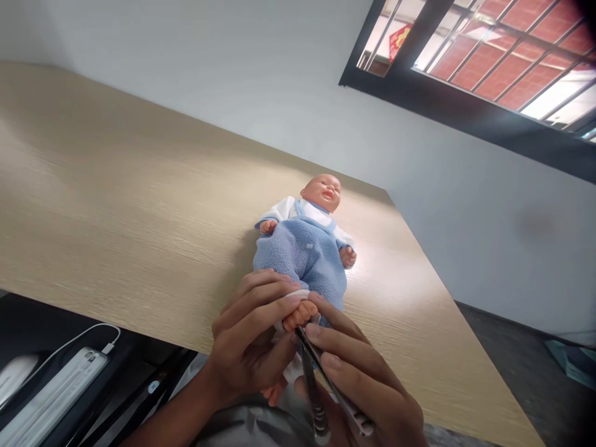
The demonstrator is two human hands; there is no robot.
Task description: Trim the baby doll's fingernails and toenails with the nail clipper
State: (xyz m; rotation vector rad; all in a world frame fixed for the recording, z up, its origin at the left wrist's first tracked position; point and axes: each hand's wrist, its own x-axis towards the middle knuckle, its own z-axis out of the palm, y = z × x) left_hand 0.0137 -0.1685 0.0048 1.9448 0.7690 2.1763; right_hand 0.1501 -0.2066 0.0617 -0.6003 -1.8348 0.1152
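A baby doll (pixel 298 245) in a blue fleece overall and white top lies on its back on the table (pixel 116 186), head away from me. My left hand (pixel 254 332) is closed around one of its feet, with the toes (pixel 300 315) showing between my hands. Metal nail clippers (pixel 311 379) are pinched in my right hand (pixel 367 366), their jaws right at those toes. Whether the jaws touch the toes I cannot tell. Below my left hand the doll's other foot (pixel 275 392) shows in part, near the table's front edge.
At lower left, a white power bank (pixel 58 397) with a cable (pixel 77 338) lies on a dark surface, lower than the table. A grey wall (pixel 209 68) runs behind the table. A barred window (pixel 503 56) is at upper right.
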